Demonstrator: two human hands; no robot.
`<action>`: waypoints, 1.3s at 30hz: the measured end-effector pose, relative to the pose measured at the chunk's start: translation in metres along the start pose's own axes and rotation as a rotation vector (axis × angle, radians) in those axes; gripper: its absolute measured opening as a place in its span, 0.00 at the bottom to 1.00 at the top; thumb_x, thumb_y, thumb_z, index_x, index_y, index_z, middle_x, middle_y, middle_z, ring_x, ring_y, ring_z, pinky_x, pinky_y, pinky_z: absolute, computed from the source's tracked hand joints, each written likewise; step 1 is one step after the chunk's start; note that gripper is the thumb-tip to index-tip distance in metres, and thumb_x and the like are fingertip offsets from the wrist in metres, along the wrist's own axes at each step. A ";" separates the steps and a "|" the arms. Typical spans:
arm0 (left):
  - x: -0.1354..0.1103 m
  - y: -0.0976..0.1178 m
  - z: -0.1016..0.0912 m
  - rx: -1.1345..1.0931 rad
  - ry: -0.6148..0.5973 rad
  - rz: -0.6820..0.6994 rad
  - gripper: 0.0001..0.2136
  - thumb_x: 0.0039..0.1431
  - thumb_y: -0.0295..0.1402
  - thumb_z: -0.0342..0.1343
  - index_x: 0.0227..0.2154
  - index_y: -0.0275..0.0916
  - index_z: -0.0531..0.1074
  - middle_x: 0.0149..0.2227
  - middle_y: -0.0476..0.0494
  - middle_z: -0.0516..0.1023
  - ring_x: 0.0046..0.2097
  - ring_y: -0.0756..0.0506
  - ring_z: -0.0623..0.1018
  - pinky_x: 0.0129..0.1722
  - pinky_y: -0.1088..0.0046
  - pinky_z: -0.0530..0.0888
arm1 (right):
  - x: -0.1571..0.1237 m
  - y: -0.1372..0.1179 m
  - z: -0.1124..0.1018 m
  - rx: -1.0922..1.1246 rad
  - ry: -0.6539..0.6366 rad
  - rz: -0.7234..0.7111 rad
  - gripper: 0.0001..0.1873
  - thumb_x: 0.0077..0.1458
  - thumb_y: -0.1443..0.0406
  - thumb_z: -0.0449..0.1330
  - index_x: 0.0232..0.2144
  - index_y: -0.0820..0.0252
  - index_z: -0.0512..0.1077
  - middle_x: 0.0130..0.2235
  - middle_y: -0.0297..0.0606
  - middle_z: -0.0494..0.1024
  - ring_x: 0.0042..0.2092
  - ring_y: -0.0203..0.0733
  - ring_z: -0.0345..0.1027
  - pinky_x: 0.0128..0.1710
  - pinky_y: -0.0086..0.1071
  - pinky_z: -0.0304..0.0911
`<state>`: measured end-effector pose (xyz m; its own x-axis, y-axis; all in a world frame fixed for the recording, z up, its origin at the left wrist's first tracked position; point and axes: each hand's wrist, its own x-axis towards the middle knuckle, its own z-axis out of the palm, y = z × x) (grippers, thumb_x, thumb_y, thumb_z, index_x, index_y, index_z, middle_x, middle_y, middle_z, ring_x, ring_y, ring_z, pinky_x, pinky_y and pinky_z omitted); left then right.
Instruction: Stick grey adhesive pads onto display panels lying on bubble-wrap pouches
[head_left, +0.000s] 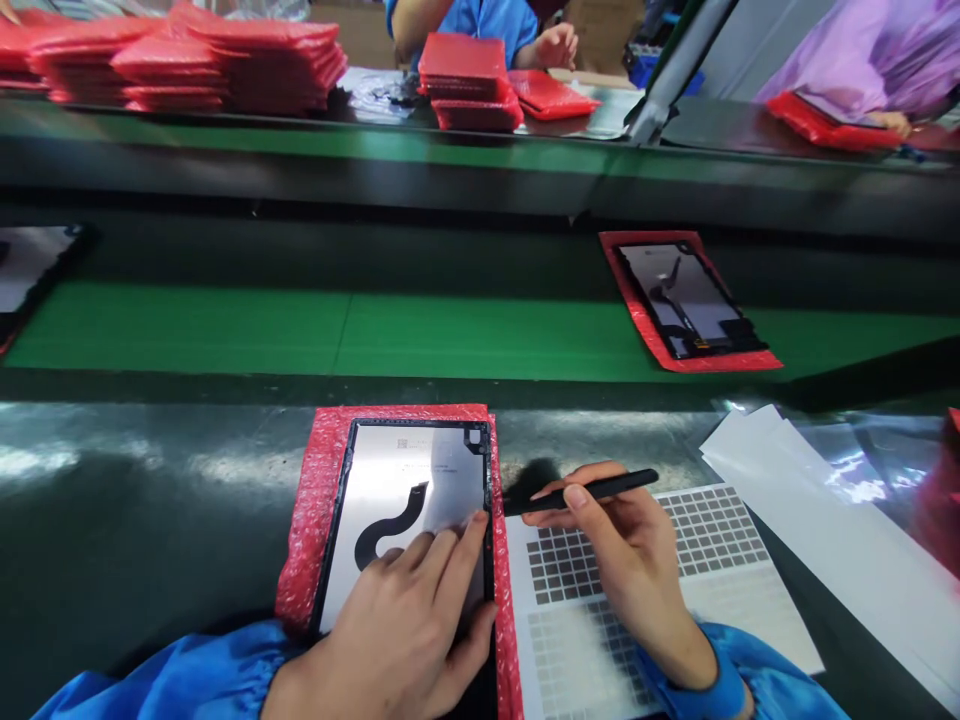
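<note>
My left hand (pixel 416 610) lies on the silvery back of a tablet screen panel (pixel 450 490), fingers stretched out, the index fingertip at its right edge. A curved black flex cable (pixel 394 525) runs across the panel, partly beneath the fingers. Under the panel is a red bubble-wrap pouch (pixel 304 530). My right hand (pixel 630 555) pinches slim black tweezers (pixel 600 488), whose dark tip points left beside the pouch's right edge. Below that hand is a white sheet of small grey square stickers (pixel 720 525); some of it is hidden by the hand.
A green conveyor belt (pixel 420 335) runs across ahead, carrying another screen panel on a red pouch (pixel 694 300). White papers (pixel 840 540) lie at right. Stacked red pouches (pixel 277 65) stand on the far shelf, with a person in blue (pixel 487 25) and one in purple (pixel 862 60) behind.
</note>
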<state>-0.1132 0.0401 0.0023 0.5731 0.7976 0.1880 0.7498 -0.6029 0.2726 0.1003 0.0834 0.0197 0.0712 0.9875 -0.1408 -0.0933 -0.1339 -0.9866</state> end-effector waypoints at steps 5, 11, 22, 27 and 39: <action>-0.001 0.003 -0.009 0.041 -0.028 -0.010 0.27 0.69 0.37 0.46 0.64 0.23 0.59 0.42 0.34 0.80 0.37 0.38 0.82 0.27 0.61 0.80 | -0.040 -0.006 -0.029 -0.236 -0.086 -0.049 0.04 0.64 0.60 0.67 0.41 0.49 0.79 0.38 0.36 0.84 0.35 0.45 0.85 0.37 0.34 0.83; -0.028 0.037 0.003 0.087 0.124 0.345 0.15 0.73 0.34 0.47 0.53 0.36 0.75 0.43 0.47 0.82 0.43 0.44 0.78 0.40 0.67 0.76 | -0.087 0.018 -0.056 -0.573 -0.171 -0.109 0.09 0.65 0.65 0.65 0.46 0.47 0.77 0.41 0.38 0.85 0.41 0.46 0.84 0.42 0.32 0.80; -0.054 0.056 0.034 0.199 0.132 0.448 0.12 0.71 0.32 0.51 0.49 0.39 0.78 0.54 0.43 0.80 0.54 0.42 0.76 0.53 0.63 0.67 | -0.085 0.025 -0.049 -0.488 -0.141 -0.064 0.06 0.66 0.62 0.64 0.45 0.50 0.78 0.42 0.41 0.86 0.40 0.49 0.85 0.40 0.35 0.81; -0.053 0.057 0.036 0.191 0.155 0.434 0.13 0.72 0.31 0.49 0.48 0.40 0.78 0.54 0.45 0.81 0.54 0.43 0.76 0.52 0.64 0.67 | -0.083 0.024 -0.048 -0.505 -0.173 -0.074 0.05 0.66 0.63 0.64 0.45 0.51 0.78 0.41 0.40 0.86 0.39 0.47 0.85 0.38 0.32 0.81; -0.052 0.055 0.037 0.229 0.158 0.446 0.11 0.72 0.33 0.50 0.48 0.42 0.78 0.54 0.48 0.81 0.54 0.45 0.76 0.51 0.66 0.68 | -0.077 0.018 -0.049 -0.544 -0.206 -0.056 0.05 0.67 0.63 0.63 0.44 0.50 0.78 0.40 0.39 0.85 0.38 0.45 0.85 0.38 0.29 0.81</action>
<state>-0.0894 -0.0352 -0.0269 0.8094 0.4448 0.3835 0.5078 -0.8581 -0.0764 0.1413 0.0007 0.0089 -0.1384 0.9828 -0.1222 0.4324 -0.0510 -0.9002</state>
